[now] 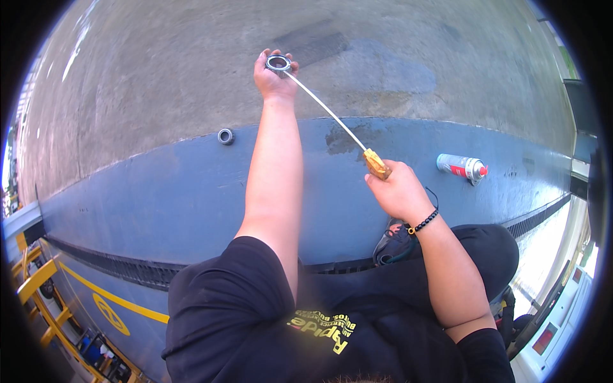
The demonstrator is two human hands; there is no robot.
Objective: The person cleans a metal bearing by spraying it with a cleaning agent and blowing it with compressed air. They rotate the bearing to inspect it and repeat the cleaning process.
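Far out over the grey floor, my left hand (276, 83) is closed around a round metal ring (271, 66), perhaps a bearing, with its opening facing up. My right hand (399, 189) grips the yellow, worn handle of a long screwdriver (327, 111). The thin shaft runs up and to the left, and its tip meets the near right edge of the ring; whether it presses on the rim cannot be told. A second, smaller dark ring (226, 136) lies on the blue floor band, left of my left forearm.
A spray can (461, 167) with a red nozzle lies on its side to the right of my right hand. My shoe (393, 242) is below that hand. A black drain grate (143, 271) crosses behind me. Yellow metal framing (38, 281) stands at left, a white vehicle (562, 319) at lower right.
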